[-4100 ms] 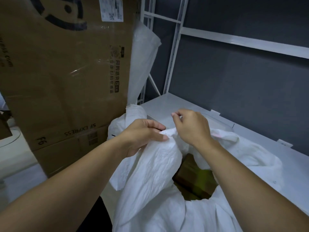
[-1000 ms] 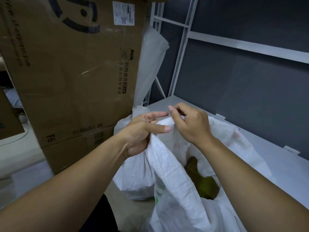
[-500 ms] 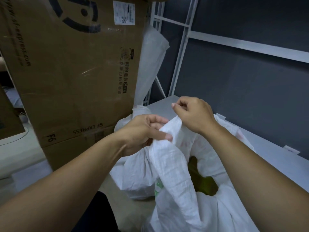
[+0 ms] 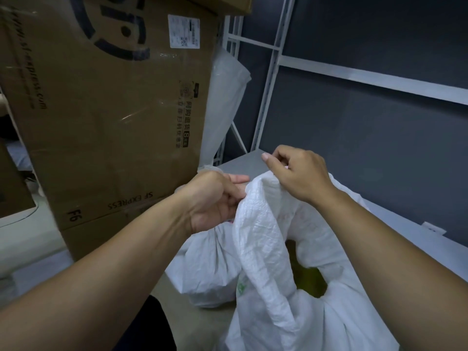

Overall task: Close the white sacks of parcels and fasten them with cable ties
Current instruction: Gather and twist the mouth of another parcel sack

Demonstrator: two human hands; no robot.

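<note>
A white woven sack (image 4: 263, 249) stands in front of me with its mouth pulled up. My left hand (image 4: 215, 198) grips the gathered left edge of the mouth. My right hand (image 4: 296, 171) pinches the rim of the sack at the top, fingers curled over the fabric. Through the gap in the mouth a yellow-green parcel (image 4: 307, 277) shows inside. A second white sack (image 4: 210, 269) sits behind and to the left, low on the floor. No cable tie is visible.
A tall brown cardboard box (image 4: 106, 117) with printed lettering leans close on the left. A clear plastic bag (image 4: 225, 102) stands behind it. A grey shelf board (image 4: 410, 239) and white rack posts (image 4: 268, 79) run along the dark wall on the right.
Both hands have drawn the sack's mouth upward and closer together. The right hand rose and curled over the rim; the left hand gathered more fabric.
</note>
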